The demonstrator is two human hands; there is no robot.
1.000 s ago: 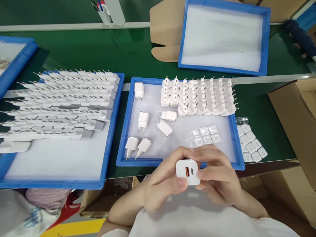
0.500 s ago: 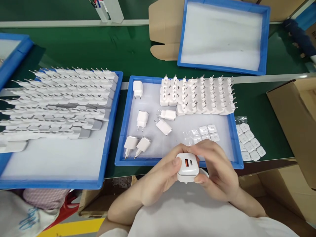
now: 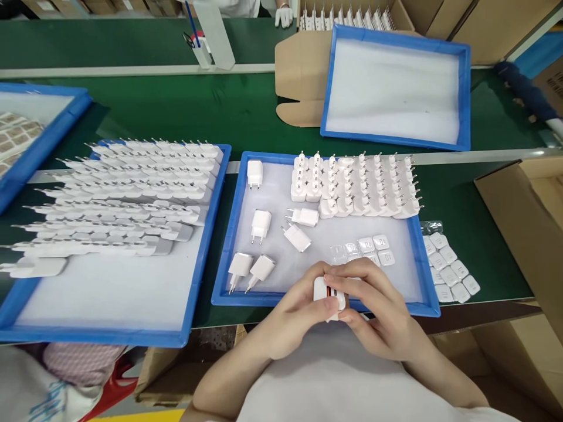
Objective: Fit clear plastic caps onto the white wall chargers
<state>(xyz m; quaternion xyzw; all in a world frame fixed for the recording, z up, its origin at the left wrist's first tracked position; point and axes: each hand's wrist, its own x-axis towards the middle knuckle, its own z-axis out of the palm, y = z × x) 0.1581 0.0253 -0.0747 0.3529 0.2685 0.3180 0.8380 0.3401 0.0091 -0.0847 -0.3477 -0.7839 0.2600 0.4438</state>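
Two bare hands meet over one white charger (image 3: 322,289) in the head view, just past the near edge of the middle blue tray (image 3: 246,298). Think of a clock lying flat around that charger, with twelve pointing away from the person.

The left hand (image 3: 295,313) comes in from eight o'clock and grips it, thumb pressed on top. The right hand (image 3: 382,308) comes in from four o'clock and pinches it too, with one finger across the top and the thumb at the near edge. Both hands touch it, so neither is nearer.

The end with the red slot faces up, so its long way seems to run down into the hands. The prongs are hidden, so I cannot tell just how it leans.

A clear sheet with white squares (image 3: 366,245) lies in the tray between one and two o'clock, nearer the right hand. Six loose chargers (image 3: 261,224) lie between nine and twelve, on the left hand's side. Rows of standing chargers (image 3: 345,205) are near twelve and one.
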